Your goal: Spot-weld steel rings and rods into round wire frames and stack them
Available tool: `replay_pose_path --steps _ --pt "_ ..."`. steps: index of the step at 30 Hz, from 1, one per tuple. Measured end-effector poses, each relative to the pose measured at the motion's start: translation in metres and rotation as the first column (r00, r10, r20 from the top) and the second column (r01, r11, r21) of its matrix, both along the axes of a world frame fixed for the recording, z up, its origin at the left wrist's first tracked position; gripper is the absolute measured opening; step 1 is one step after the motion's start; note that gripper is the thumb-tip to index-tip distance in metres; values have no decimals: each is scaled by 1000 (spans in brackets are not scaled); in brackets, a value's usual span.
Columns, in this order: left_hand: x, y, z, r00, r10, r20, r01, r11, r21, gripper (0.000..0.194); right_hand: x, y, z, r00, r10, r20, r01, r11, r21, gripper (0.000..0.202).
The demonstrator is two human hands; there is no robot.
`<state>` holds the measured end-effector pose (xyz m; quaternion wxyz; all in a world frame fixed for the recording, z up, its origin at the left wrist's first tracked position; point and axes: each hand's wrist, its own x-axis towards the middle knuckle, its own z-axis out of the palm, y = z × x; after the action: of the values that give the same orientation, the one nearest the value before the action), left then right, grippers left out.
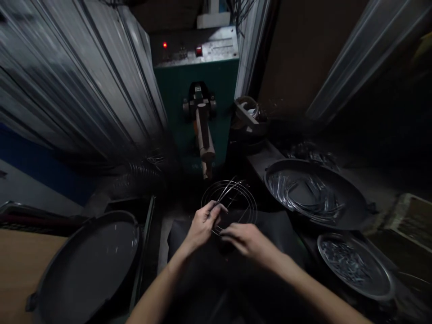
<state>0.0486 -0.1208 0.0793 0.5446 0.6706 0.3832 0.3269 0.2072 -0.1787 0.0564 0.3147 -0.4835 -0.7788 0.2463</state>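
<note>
Near the middle of the view, a round wire frame (254, 201) made of several thin rings hangs below the arm of a green machine (168, 103). My left hand (206, 221) is closed on thin metal rods (223, 192) that cross over the rings, its fingertips pinched together. Just right and a little lower, my right hand (243, 237) is at the near edge of the rings with bent fingers; what lies between its fingertips is too small and blurred to name.
A large dark pan (84, 265) stands at the left. On the right, a wide pan (354, 202) holds bent wire pieces, and a smaller tray (388, 281) holds small metal pieces. The machine's arm (204, 130) projects above my hands.
</note>
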Motion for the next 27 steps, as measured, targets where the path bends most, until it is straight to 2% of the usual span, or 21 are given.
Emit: replay_pose_path --steps 3,4,6,9,12,14,16,18,20,21,22,24,25,26,27 --pt "-20 -3 13 994 -81 -72 86 994 65 44 56 -7 38 982 -186 42 174 965 194 29" --pt "-27 -2 18 992 -98 -77 104 992 66 45 70 -7 50 972 -219 82 196 954 228 34" --pt "-36 -1 30 989 -125 -74 129 991 45 46 88 -6 70 967 -193 169 151 960 236 40" --pt "-42 -1 48 982 -175 -78 175 984 5 44 94 -4 92 967 -106 233 59 978 202 42" --pt "-45 -4 66 967 -250 -39 245 963 -112 48 91 -6 107 967 -26 254 -2 994 110 43" --pt "-48 -5 74 959 -282 -2 275 939 -207 50 88 -13 111 971 -16 238 6 999 39 40" --pt "-50 -6 75 956 -292 22 285 912 -294 50 86 -26 107 981 -41 188 46 999 -19 34" --pt "-48 -7 63 949 -314 34 303 876 -375 47 82 -42 91 986 -97 137 109 991 -82 29" --pt "-42 -11 41 934 -357 21 332 843 -422 48 79 -60 66 977 -174 125 188 976 -110 28" --pt "-38 -15 27 926 -376 -10 340 847 -410 49 77 -68 53 969 -204 141 220 970 -106 29" --pt "-33 -19 14 924 -376 -63 331 873 -358 49 76 -75 40 960 -223 169 241 967 -88 31" --pt "-25 -27 -11 933 -284 -220 267 958 -105 48 76 -82 19 941 -232 245 250 967 -45 35" --pt "-22 -30 -21 935 -193 -298 224 972 73 45 76 -82 13 933 -221 283 240 970 -37 37" --pt "-20 -33 -30 928 -87 -363 186 951 248 43 77 -79 10 930 -197 312 220 975 -41 38" --pt "-19 -35 -37 909 9 -417 171 904 392 41 78 -75 10 931 -169 325 195 979 -51 39"
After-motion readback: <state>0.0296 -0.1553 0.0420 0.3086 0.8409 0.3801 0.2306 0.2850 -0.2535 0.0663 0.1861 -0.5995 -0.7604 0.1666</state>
